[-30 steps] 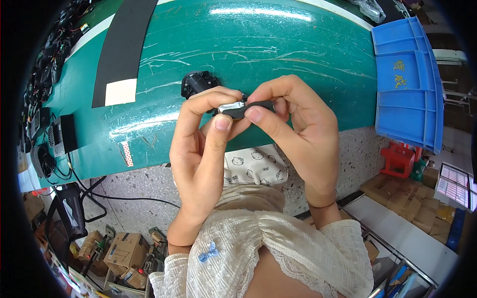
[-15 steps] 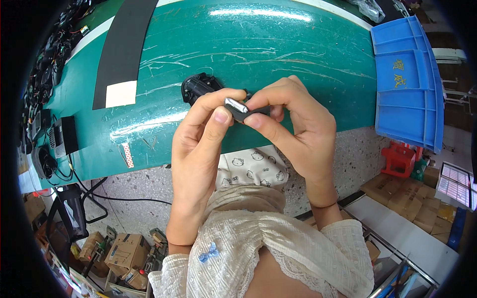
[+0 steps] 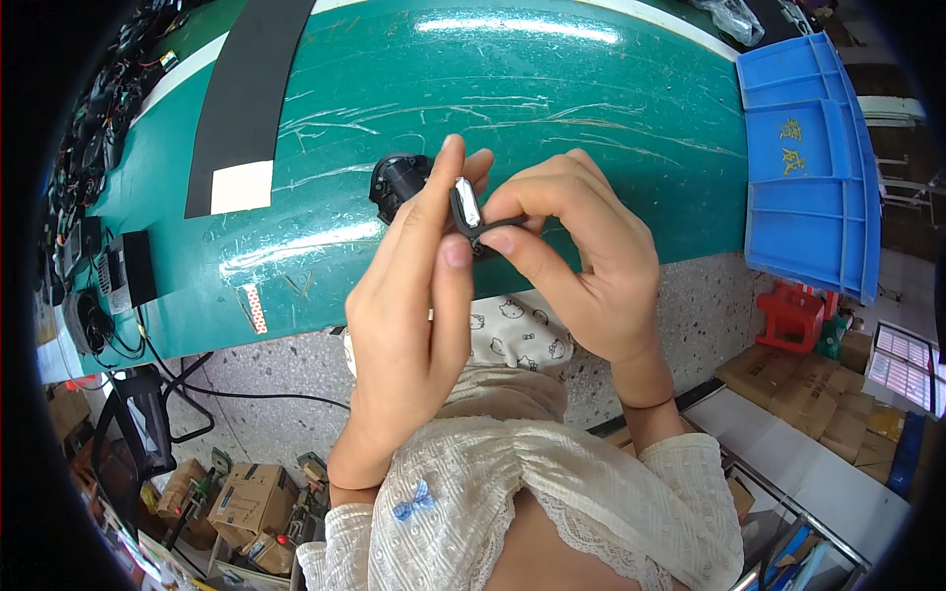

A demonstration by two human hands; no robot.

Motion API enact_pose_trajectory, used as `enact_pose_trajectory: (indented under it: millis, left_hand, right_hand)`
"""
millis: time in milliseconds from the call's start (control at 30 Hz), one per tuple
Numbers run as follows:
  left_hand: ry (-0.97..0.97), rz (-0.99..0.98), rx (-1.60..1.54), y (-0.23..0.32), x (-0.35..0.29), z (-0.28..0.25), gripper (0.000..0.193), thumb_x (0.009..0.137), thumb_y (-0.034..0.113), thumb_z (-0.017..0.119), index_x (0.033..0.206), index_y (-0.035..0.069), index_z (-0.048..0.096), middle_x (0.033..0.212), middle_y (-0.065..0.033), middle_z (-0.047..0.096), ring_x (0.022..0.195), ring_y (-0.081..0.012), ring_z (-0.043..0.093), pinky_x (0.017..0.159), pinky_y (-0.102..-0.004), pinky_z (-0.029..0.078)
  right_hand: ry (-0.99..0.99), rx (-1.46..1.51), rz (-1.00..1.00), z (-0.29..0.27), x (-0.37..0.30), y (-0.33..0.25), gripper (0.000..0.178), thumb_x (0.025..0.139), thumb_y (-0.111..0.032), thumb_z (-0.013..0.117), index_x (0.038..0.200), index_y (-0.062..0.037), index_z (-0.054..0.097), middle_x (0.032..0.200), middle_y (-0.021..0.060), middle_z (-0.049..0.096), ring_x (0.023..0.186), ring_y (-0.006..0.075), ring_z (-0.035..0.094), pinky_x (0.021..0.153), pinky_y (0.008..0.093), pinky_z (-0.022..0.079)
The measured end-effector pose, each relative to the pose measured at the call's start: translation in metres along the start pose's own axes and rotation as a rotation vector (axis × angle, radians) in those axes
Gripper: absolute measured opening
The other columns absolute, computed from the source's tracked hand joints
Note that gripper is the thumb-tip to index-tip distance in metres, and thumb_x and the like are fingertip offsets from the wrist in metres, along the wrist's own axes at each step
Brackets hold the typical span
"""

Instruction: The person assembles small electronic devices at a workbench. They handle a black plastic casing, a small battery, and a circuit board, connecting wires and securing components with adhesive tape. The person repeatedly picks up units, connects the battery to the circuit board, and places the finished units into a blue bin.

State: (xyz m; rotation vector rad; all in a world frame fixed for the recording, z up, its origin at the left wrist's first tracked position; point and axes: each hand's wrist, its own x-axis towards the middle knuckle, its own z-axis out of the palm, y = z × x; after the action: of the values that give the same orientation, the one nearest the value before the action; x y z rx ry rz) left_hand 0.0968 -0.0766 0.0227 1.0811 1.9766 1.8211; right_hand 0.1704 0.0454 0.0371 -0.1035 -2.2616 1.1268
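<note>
Between my hands is a small black part with a shiny silver-white rectangular piece set in it; its exact kind does not show. My left hand grips it from the left between thumb and fingers. With thumb and forefinger, my right hand pinches a thin black strip that extends from the lower end of the part. Just behind my left fingers a black round-flanged device rests on the green table, partly hidden by the hand.
A black mat with a pale square lies at the left. Beyond it are dark cabled parts, with a black box near the table's left edge. A blue crate stands at the right. Cardboard boxes sit below.
The black part has turned so its silver face stands nearly upright. My left fingers have straightened upward along its side, while my right hand keeps its pinch, shifting slightly.
</note>
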Motion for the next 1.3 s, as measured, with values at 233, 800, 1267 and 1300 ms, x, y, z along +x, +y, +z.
enact_pose_trajectory:
  millis: [233, 800, 1267, 1300]
  left_hand:
    - [-0.025, -0.069, 0.046, 0.005, 0.000, 0.001, 0.049, 0.084, -0.005, 0.053, 0.131, -0.002, 0.038, 0.111, -0.0190, 0.057, 0.095, -0.0234, 0.061, 0.081, -0.0307, 0.048]
    - [-0.006, -0.121, 0.057, 0.003, -0.007, 0.004, 0.040, 0.090, -0.004, 0.041, 0.130, -0.004, 0.037, 0.124, -0.0172, 0.050, 0.106, -0.0169, 0.053, 0.087, -0.0276, 0.043]
    - [0.086, -0.116, -0.007, -0.004, -0.006, 0.010, 0.032, 0.089, -0.004, 0.043, 0.120, -0.001, 0.046, 0.069, -0.0059, 0.053, 0.062, -0.0074, 0.050, 0.058, -0.0191, 0.042]
    - [0.084, -0.133, -0.039, -0.004, -0.006, 0.010, 0.030, 0.089, -0.004, 0.043, 0.119, -0.001, 0.047, 0.070, -0.0059, 0.053, 0.062, -0.0069, 0.050, 0.058, -0.0190, 0.043]
  right_hand:
    - [-0.022, 0.013, 0.051, 0.000, 0.003, -0.004, 0.015, 0.074, 0.001, 0.065, 0.086, -0.0007, 0.058, 0.080, 0.0056, 0.058, 0.066, 0.0134, 0.048, 0.060, 0.0240, 0.040]
    - [0.067, 0.339, 0.360, 0.016, -0.007, -0.013, 0.015, 0.083, 0.005, 0.058, 0.097, 0.0049, 0.053, 0.096, 0.0093, 0.057, 0.089, 0.0122, 0.057, 0.077, 0.0230, 0.048]
    - [0.116, 0.341, 0.395, 0.019, -0.007, -0.009, 0.009, 0.080, -0.002, 0.063, 0.085, 0.0009, 0.056, 0.080, 0.0069, 0.056, 0.068, 0.0121, 0.060, 0.059, 0.0238, 0.049]
    - [0.107, 0.330, 0.416, 0.019, -0.007, -0.009, 0.009, 0.080, -0.002, 0.063, 0.084, 0.0009, 0.056, 0.080, 0.0067, 0.056, 0.067, 0.0118, 0.059, 0.058, 0.0238, 0.048]
